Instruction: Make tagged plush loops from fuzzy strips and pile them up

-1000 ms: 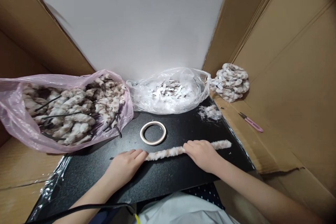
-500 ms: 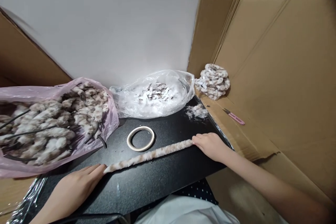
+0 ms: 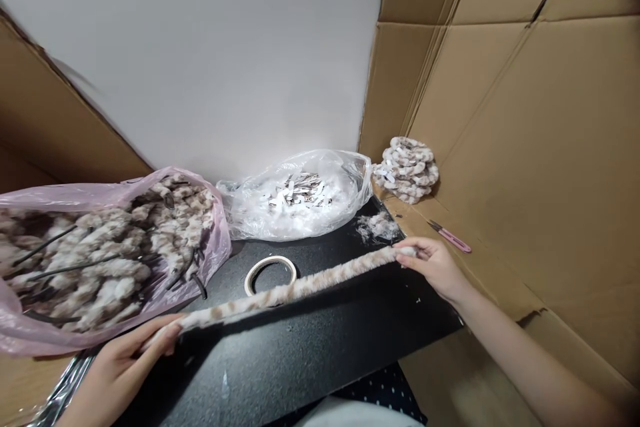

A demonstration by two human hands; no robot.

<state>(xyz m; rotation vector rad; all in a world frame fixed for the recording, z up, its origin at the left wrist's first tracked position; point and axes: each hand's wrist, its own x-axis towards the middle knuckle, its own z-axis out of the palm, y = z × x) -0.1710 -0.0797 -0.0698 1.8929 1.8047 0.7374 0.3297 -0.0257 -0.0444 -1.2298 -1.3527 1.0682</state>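
Observation:
A long furry strip [image 3: 295, 290], white with tan patches, is stretched between my two hands above the black tabletop. My left hand [image 3: 127, 355] pinches its left end between thumb and fingers. The right end is gripped by my right hand [image 3: 434, 267], with a short tip poking past the fingertips. Behind the strip lies a roll of pale tape [image 3: 273, 260], its front edge partly covered by the strip.
A pink bag [image 3: 220, 213] of furry strips and dark cords lies left. Behind is a clear bag [image 3: 250, 213] of white tags. Furry rings [image 3: 407, 170] are piled at the back right, near pink thread snips [image 3: 453, 238] and loose fluff [image 3: 379, 227]. Cardboard [image 3: 540, 147] walls the right.
Both hands have lifted the furry strip off the tabletop, and their flat fingers have turned to pinch its ends. The right hand has moved right and slightly up. The view has shifted a little.

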